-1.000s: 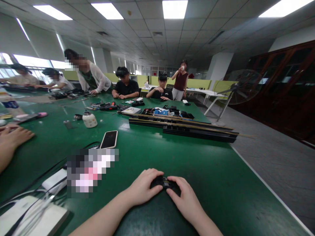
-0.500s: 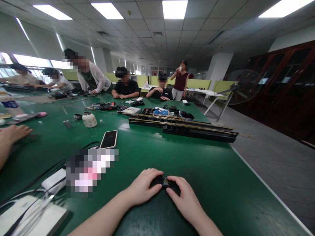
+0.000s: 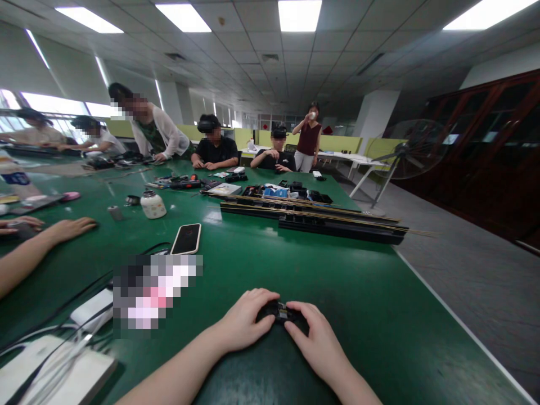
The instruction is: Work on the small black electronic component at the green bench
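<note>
Between my two hands, on the green tabletop [image 3: 253,264], is a small black device [image 3: 282,313] with what look like exposed inner parts at its middle. My left hand [image 3: 250,320] grips its left end, thumb in front and fingers behind. On the other end, my right hand [image 3: 314,333] holds it the same way, thumb and index finger closed about it. My palms and fingers hide both ends of the device, and its exact kind cannot be made out.
To the left lie a phone [image 3: 186,239], a white box with cables [image 3: 54,371] and a small jar [image 3: 152,205]. Black rails [image 3: 341,229] with thin brass-coloured rods lie ahead. Another person's hand [image 3: 71,228] rests at left. Several people are around the table; a fan [image 3: 405,151] stands at right.
My hands and the black device stay where they were. At the left edge, the neighbouring person's hand has reached further right across the table, and a second hand now shows behind it.
</note>
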`<state>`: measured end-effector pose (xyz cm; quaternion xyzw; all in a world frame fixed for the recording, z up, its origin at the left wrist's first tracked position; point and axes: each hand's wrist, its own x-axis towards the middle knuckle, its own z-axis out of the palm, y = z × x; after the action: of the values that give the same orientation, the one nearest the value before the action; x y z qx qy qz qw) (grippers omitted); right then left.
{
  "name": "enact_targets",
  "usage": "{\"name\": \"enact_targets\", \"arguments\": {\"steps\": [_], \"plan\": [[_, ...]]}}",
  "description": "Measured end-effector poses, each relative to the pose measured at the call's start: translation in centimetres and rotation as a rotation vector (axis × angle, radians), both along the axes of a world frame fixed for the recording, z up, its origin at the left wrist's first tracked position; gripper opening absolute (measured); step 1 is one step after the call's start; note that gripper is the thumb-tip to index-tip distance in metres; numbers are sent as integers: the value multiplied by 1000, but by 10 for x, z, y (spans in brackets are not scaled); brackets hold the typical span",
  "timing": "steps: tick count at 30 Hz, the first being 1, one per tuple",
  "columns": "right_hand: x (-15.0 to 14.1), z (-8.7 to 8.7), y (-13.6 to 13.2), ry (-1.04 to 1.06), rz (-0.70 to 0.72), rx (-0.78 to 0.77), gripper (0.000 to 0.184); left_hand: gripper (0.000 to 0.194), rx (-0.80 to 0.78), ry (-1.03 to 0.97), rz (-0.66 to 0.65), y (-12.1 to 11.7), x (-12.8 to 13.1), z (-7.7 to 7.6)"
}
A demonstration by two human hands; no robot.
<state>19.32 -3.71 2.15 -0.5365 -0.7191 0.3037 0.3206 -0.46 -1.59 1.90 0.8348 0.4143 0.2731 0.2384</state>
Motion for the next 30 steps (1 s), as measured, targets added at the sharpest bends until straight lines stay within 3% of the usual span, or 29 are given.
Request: {"name": "enact_targets", "arguments": {"steps": [19,30], "plan": [[0,2,-1,-42,17,-14,22,47,-24,6,-48,-3,-1,7],[0,3,-1,-60,30,-7,20,48,17,61,-27,-1,0,0]]}}
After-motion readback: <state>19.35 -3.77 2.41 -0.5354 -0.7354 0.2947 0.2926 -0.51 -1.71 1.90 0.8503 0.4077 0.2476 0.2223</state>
